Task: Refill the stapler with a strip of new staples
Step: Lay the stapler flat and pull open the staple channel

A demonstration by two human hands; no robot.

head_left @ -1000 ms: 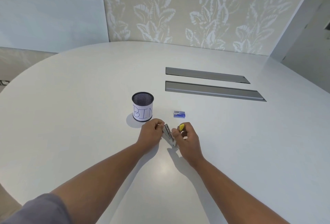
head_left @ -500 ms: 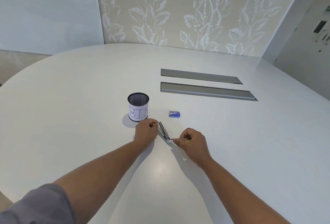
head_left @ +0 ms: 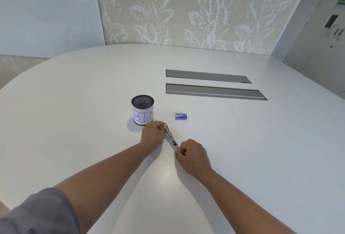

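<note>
Near the smooth white bench's (head_left: 74,121) middle, the left hand (head_left: 152,135) grips the slim metal stapler's (head_left: 170,137) far end; the right hand (head_left: 192,154) pinches its near end. Beyond lie a small blue staple box (head_left: 181,116) and a round mesh bin (head_left: 142,110).

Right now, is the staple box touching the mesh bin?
Apart. The head view shows the staple box lying to the right of the mesh bin, with a plain strip of bare white table between them.
</note>
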